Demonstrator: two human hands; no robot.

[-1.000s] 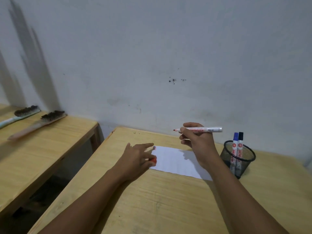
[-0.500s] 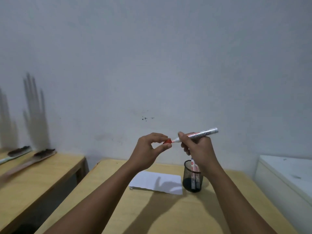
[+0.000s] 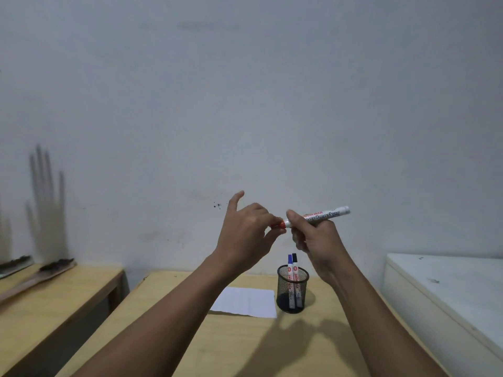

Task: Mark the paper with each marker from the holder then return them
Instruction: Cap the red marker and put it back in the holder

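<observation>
My right hand [image 3: 313, 238] grips a white marker [image 3: 324, 214] by its barrel, held level in the air above the table. My left hand [image 3: 246, 232] pinches the red cap [image 3: 279, 225], which sits on the marker's tip end. Below my hands a black mesh holder [image 3: 293, 288] stands on the wooden table [image 3: 217, 344] with a blue-capped and a black-capped marker upright in it. A white sheet of paper [image 3: 245, 302] lies flat just left of the holder.
A second wooden table [image 3: 54, 295] at the left carries two wire brushes [image 3: 40, 270] against the wall. A white surface [image 3: 446, 281] borders the table on the right. A plain wall stands close behind.
My left hand lifted the red cap from the paper up to the marker and now has it on the tip. The camera tilted up, so table and paper sit lower in view.
</observation>
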